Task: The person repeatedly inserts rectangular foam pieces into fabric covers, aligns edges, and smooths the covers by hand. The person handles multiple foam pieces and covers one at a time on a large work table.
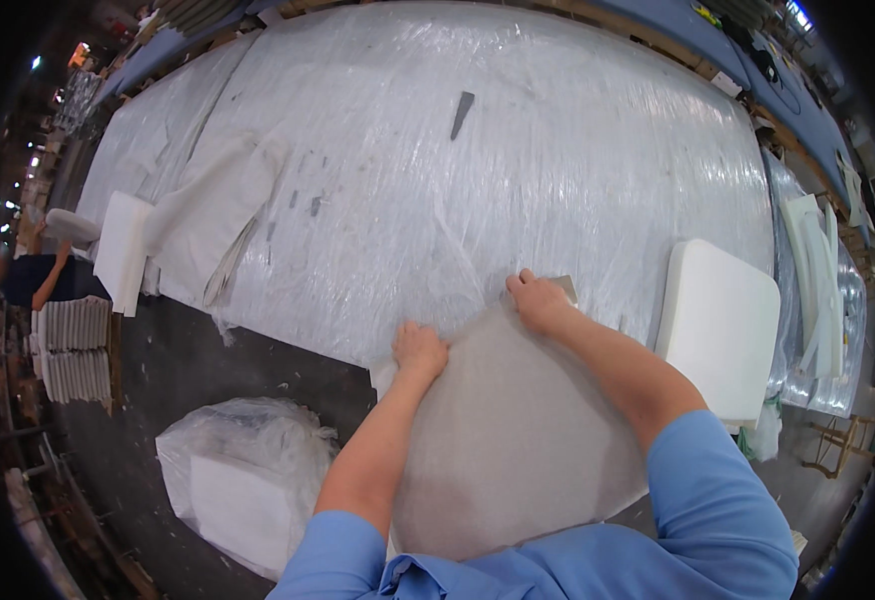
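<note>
At the near edge of the plastic-wrapped table (598,150), I have both hands on a grey-beige piece of fabric (518,430). My left hand (421,348) is closed on its upper edge, fingers curled over and drawn together, right by the table's rim. My right hand (538,298) sits a little farther onto the table, fingers bent and pinching the same edge near the upper corner; a tan flap (566,288) sticks out just beside my knuckles. I cannot tell how my thumbs press underneath. From my grip the fabric spreads down, off the table's near edge toward my blue shirt (568,565), between my forearms, its widest part below both hands.

On the table's right part a thick white cushion (723,335) with rounded corners stands near my right forearm, apart from the fabric. On the table's left part lies a loose pale cloth (213,205), with a white foam block (121,250) beside it at the table's left edge. Below the table's near edge, on the floor, rests a clear plastic bag (303,425) around something white.
</note>
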